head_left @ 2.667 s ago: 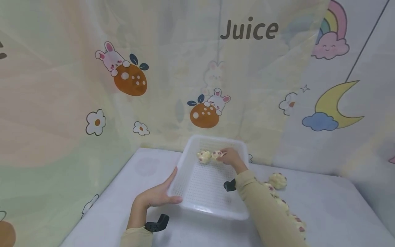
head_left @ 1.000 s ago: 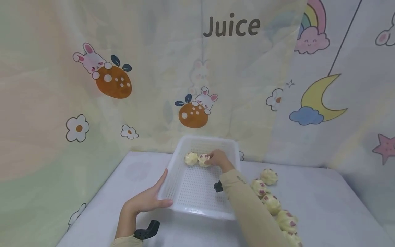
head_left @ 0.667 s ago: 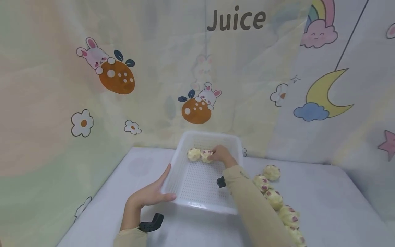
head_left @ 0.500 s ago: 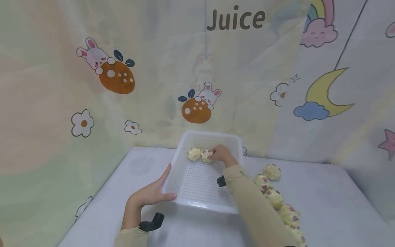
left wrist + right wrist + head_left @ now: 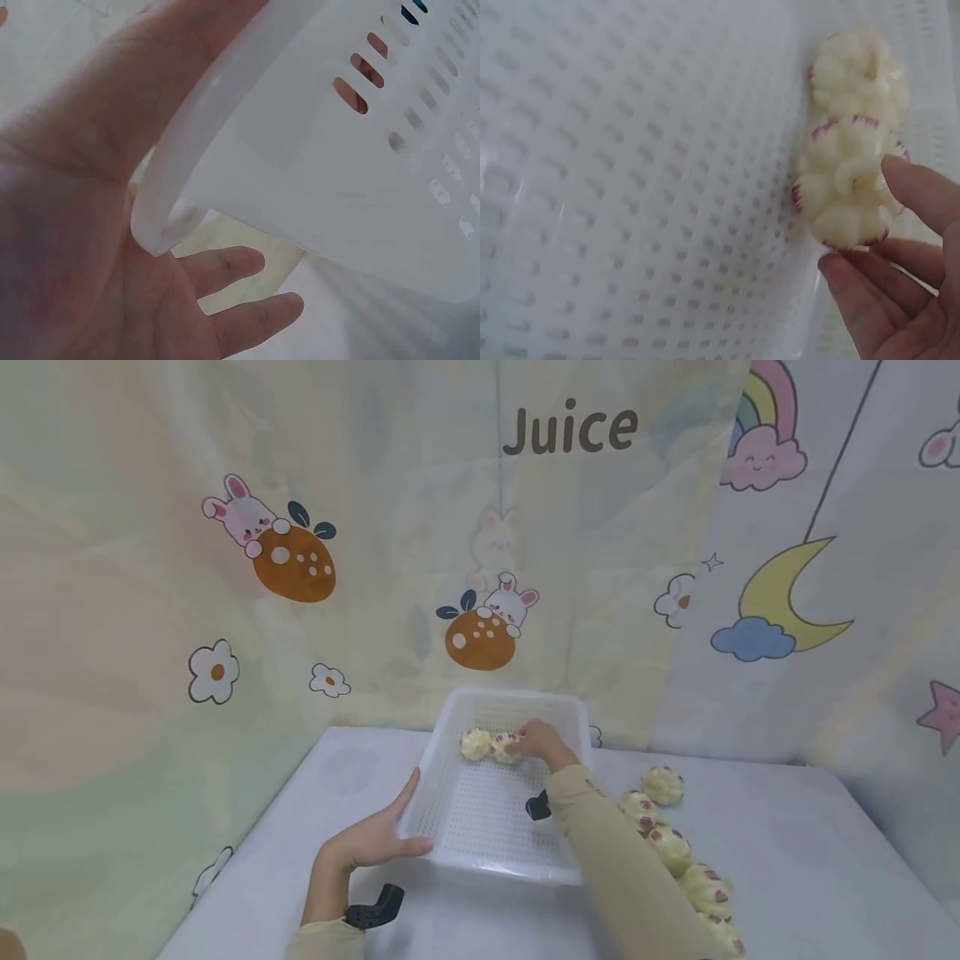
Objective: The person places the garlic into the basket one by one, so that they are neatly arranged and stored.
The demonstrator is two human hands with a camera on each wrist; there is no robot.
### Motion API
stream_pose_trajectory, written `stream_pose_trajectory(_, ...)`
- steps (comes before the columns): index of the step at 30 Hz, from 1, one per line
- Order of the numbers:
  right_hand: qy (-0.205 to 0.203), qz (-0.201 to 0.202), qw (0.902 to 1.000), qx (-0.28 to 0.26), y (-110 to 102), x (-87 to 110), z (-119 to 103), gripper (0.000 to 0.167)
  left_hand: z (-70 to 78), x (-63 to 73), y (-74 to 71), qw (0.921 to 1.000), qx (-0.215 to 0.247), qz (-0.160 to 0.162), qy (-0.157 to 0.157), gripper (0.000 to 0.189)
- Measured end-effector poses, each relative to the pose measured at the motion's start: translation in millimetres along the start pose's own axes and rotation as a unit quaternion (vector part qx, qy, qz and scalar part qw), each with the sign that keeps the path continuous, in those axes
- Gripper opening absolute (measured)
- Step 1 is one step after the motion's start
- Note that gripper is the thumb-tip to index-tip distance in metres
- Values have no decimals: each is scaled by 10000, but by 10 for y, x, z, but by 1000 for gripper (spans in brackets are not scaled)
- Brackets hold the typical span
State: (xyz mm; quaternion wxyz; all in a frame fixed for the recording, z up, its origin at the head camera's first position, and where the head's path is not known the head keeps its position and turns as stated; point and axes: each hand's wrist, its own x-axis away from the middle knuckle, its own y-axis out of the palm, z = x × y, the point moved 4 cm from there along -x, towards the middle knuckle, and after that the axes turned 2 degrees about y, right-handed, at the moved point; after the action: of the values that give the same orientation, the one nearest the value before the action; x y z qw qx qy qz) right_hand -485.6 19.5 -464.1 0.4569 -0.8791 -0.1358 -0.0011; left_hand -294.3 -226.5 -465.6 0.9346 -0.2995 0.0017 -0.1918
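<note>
In the head view my left hand (image 5: 369,841) grips the near left corner of a white perforated plastic basket (image 5: 491,814). The left wrist view shows the basket's rim (image 5: 169,176) between the thumb and the fingers. My right hand (image 5: 542,743) reaches inside the basket, at its far end. Its thumb and fingertips hold a pale garlic bulb (image 5: 847,184) with purple tips, seen close up in the right wrist view. A second garlic bulb (image 5: 862,71) lies right against it, on its left side in the head view.
To the basket's right, several more garlic bulbs (image 5: 670,849) lie in a row on the white table (image 5: 795,852), partly behind the right sleeve (image 5: 622,860). A printed cloth (image 5: 397,527) hangs behind and to the left. Black devices (image 5: 375,907) sit at both wrists.
The right hand's garlic bulb has shifted slightly toward the person beside the other bulb. The left hand keeps its place on the basket. The head view has turned a little.
</note>
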Motion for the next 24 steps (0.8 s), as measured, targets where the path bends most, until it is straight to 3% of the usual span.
stream_pose_trajectory(8,-151,113,9988,445,-159,157,26,53,-56,-52,77,9998,-178,-6,-56,112)
stream_pose_trajectory(14,-284,11,9966,778,-380,297,-21,58,-68,-59,51,9995,-281,26,-149,109)
stream_pose_trajectory(24,-372,66,9993,34,-820,744,-84,58,-61,-36,-17,9990,-394,2,-222,109)
